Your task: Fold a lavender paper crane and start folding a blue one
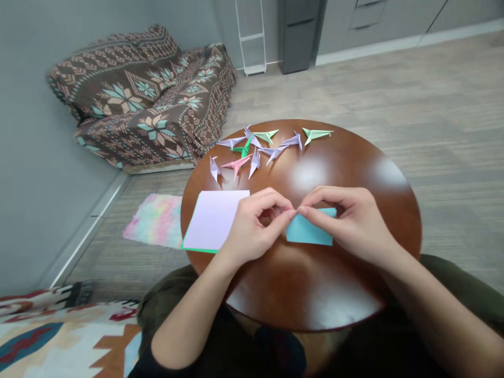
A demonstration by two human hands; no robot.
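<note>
A blue sheet of origami paper (309,231), folded to a rectangle, is at the middle of the round wooden table. My left hand (262,223) pinches its upper left corner between thumb and index finger. Close beside it, my right hand (346,218) pinches the upper edge near the same corner, thumb towards me. The fingertips of both hands nearly meet there and hide that corner. To the left lies a stack of square paper (216,218), lilac on top with a green edge showing below; my left wrist overlaps its right side.
Folded paper cranes in lilac (255,161), pink (236,165) and green (315,134) stand along the far side of the table (370,173). Beyond it are a patterned covered sofa (157,105), a fluffy pastel rug (155,220) and grey cabinets (378,26).
</note>
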